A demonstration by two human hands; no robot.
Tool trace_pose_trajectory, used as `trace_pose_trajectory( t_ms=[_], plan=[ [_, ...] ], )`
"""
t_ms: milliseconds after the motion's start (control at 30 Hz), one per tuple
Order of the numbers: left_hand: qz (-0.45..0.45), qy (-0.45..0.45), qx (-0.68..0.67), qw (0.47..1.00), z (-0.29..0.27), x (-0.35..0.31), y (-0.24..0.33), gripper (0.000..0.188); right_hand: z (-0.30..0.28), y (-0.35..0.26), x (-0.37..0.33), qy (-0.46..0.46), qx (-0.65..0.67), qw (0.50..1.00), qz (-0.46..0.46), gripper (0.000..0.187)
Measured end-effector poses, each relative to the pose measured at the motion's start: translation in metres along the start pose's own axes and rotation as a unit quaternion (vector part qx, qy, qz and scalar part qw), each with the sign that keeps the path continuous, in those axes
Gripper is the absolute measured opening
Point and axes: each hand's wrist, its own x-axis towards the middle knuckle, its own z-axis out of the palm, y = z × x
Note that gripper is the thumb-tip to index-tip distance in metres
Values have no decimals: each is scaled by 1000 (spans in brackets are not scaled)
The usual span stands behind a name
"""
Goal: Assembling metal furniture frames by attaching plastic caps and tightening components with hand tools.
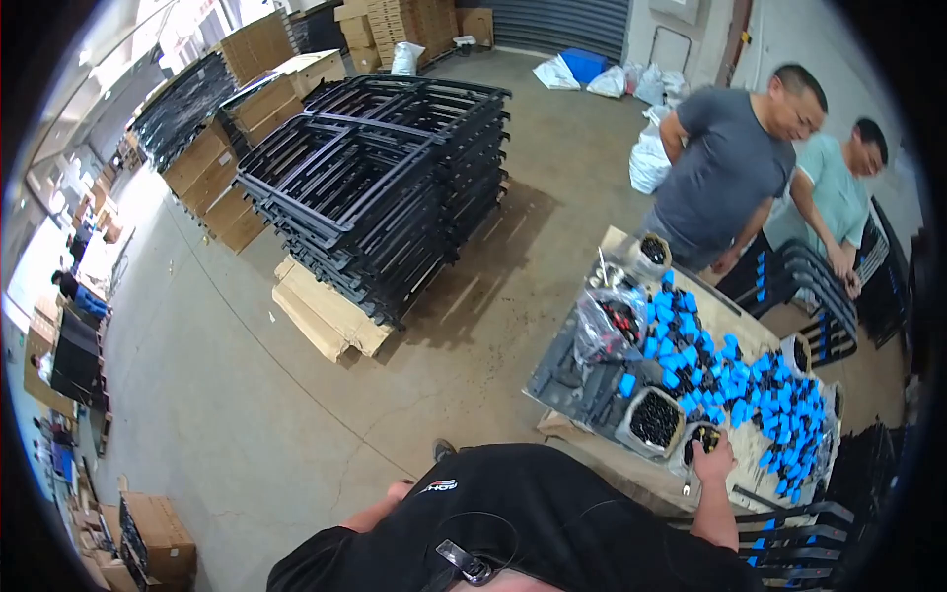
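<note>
My right hand (714, 460) reaches to the near edge of the worktable, its fingers curled at an open bag of small dark and yellowish parts (701, 441). A slim, shiny metal tool (688, 485) sticks out below these fingers; its kind is too small to make out. Beside that bag stands another open bag, full of small black parts (655, 419). Many blue-and-black pieces (735, 380) lie scattered across the worktable (590, 446). Down at my left side, my left hand (400, 489) shows only in part past my black shirt, its fingers hidden.
A tall stack of black metal frames (375, 183) stands on the floor ahead, flat cardboard (330, 311) by its base. Two people (725, 163) stand across the table, one near curved black bars (814, 286). More black bars (799, 538) lie close by my right arm.
</note>
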Motion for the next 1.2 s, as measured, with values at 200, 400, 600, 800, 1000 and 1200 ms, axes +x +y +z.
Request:
trace_pose_trajectory(
  t_ms=[200, 400, 600, 800, 1000, 1200],
  plan=[
    [8, -134, 139, 981, -189, 56, -41, 32, 4, -135, -2, 159, 142, 977, 24, 57],
    [-67, 46, -307, 948, -297, 89, 53, 24, -18, -355, -28, -96, 321, 919, -208, 30],
    [80, 0, -542, 836, -410, 58, 228, 18, -18, -531, -5, -338, 240, 855, -312, 35],
    [194, -4, -598, 777, -543, 101, 361, 19, 22, -715, 81, -313, 214, 822, -425, 38],
    [93, -122, -751, 643, -611, 150, 425, 38, 15, -898, 150, -411, 221, 729, -500, 37],
    [52, 4, -728, 683, -643, 104, 399, 40, -54, -1030, 219, -370, 206, 676, -603, 30]
  ],
)
